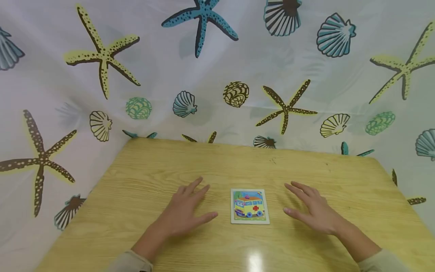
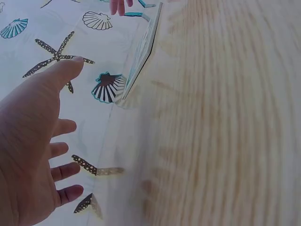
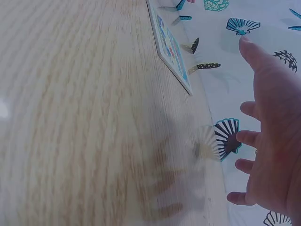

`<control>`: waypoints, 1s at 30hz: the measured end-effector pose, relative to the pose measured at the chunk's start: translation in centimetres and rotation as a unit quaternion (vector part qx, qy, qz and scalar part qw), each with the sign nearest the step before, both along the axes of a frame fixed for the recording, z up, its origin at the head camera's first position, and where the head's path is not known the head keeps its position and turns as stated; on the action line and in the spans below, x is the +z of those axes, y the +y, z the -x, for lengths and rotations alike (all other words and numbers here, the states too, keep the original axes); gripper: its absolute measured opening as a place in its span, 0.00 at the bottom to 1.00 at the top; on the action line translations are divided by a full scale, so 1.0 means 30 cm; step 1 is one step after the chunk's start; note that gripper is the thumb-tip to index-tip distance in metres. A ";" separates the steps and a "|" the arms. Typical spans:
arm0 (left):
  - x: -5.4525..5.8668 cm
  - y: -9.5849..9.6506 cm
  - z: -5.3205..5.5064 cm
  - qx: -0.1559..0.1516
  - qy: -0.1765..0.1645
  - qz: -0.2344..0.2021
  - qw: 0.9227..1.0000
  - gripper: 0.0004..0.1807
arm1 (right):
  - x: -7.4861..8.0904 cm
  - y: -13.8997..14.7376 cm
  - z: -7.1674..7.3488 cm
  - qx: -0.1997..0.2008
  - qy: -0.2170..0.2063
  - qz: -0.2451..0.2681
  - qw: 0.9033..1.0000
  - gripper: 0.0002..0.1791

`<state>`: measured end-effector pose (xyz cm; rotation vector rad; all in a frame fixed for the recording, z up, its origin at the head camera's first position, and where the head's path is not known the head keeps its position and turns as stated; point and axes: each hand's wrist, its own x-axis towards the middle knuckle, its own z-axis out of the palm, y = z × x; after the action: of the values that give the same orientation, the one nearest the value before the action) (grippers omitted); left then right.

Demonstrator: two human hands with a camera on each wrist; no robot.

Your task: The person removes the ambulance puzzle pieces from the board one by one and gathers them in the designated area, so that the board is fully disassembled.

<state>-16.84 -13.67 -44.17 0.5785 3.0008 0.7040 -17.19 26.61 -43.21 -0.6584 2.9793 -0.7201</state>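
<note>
A square picture puzzle (image 1: 249, 206) with a white border lies flat on the wooden table; its picture is a yellow ambulance van with a red cross. My left hand (image 1: 181, 211) hovers to the left of it, fingers spread and holding nothing. On the other side my right hand (image 1: 312, 209) is also held over the table, fingers extended and apart from the puzzle. From the left wrist, the puzzle (image 2: 143, 52) appears edge-on beyond the thumb. The right wrist view has its thin side and part of the picture (image 3: 170, 47).
The wooden table (image 1: 163, 158) has a pale grain and a bright light reflection near its front. Behind and at both sides hangs a white cloth (image 1: 210, 75) printed with starfish and shells, meeting the table's edges.
</note>
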 end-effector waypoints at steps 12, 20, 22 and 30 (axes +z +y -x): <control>-0.051 0.072 0.017 0.037 -0.074 -0.113 0.990 0.44 | -0.012 -0.022 0.025 0.018 -0.038 0.090 0.995 0.35; -0.069 0.130 0.015 0.025 -0.054 -0.127 0.990 0.34 | -0.032 -0.039 0.040 0.037 -0.064 0.113 0.991 0.35; -0.071 0.147 0.016 0.023 -0.060 -0.137 0.988 0.32 | -0.036 -0.046 0.047 0.041 -0.067 0.119 0.990 0.36; -0.084 0.206 0.015 0.043 -0.098 -0.169 0.980 0.32 | -0.041 -0.083 0.073 0.062 -0.072 0.148 0.984 0.33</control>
<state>-17.29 -7.49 -46.69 0.3599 2.7536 1.2140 -19.37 24.13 -44.44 -0.7573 2.6969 -1.1594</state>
